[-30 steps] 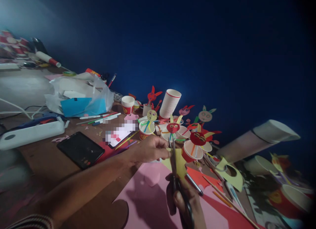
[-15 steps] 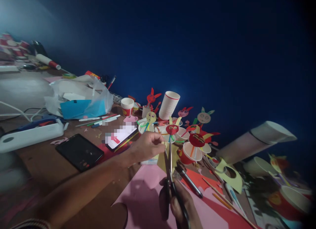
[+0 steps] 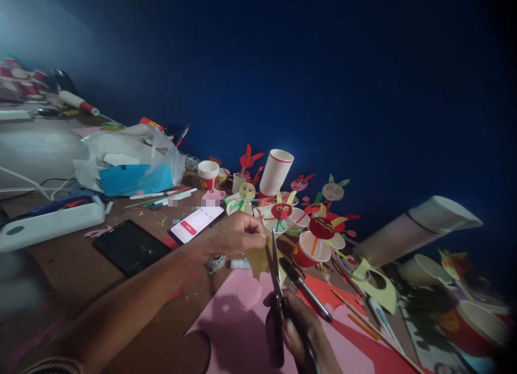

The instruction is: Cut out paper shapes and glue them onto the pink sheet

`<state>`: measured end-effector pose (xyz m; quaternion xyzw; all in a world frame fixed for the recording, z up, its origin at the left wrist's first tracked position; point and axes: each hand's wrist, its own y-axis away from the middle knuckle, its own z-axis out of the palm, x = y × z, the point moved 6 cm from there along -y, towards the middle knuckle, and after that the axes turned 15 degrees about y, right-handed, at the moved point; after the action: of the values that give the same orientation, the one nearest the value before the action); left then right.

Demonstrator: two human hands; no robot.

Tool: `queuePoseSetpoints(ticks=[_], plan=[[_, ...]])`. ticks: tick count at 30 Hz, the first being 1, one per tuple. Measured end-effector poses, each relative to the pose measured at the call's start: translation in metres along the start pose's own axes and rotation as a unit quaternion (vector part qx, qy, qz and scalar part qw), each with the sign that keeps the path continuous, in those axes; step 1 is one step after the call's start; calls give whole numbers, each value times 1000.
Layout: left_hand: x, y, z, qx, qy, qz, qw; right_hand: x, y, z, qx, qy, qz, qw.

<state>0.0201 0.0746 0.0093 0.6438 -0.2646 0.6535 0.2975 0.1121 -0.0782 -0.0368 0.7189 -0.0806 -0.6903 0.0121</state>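
Observation:
My left hand (image 3: 242,231) is closed in a pinch on a piece of yellow paper (image 3: 258,260), which hangs below the fingertips. In my right hand (image 3: 302,331) are black-handled scissors (image 3: 276,274), pointing up and away with the blades slightly apart. Their tips are close to the paper's right edge; whether they touch it I cannot tell. Beneath the scissors lies a pink sheet (image 3: 238,331), with a rounded pink piece (image 3: 248,292) on it. A black and silver marker (image 3: 309,292) rests just right of the blades.
Behind my hands stand paper cups (image 3: 313,250) with animal-face cutouts (image 3: 281,210) on straws, and a tall cup stack (image 3: 277,172). To the left lie a lit phone (image 3: 196,223), a dark tablet (image 3: 131,247), pens (image 3: 173,197) and a plastic bag (image 3: 133,159). A thin stick (image 3: 375,328) lies right.
My left hand and the yellow paper have shifted slightly left, away from the scissors' blades. More of the rounded pink piece shows. My right hand has moved a little right and down.

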Motion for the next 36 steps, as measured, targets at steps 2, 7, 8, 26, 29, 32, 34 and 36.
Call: queuePoseSetpoints(ticks=[2,7,8,26,29,32,34,36], plan=[[-1,1,3,-10,28,-26,999,1,-3,0,-15,-6,1,1000],[-2,2,8,-3,92,-65,994,7,-9,3,-73,-18,-5,997],[-2,2,8,0,96,-61,993,8,-9,2,-65,-18,-7,998],[-12,1,22,13,155,-89,984,10,-8,-8,-33,49,-22,998],[-12,1,23,19,159,-94,983,9,-9,-7,-40,56,-28,997],[-13,1,23,21,166,-96,981,7,-9,-8,-36,59,-33,997],[-14,1,22,23,172,-99,980,6,-9,-8,-34,56,-31,997],[-15,1,21,25,179,-103,978,4,-8,-7,-39,47,-25,998]])
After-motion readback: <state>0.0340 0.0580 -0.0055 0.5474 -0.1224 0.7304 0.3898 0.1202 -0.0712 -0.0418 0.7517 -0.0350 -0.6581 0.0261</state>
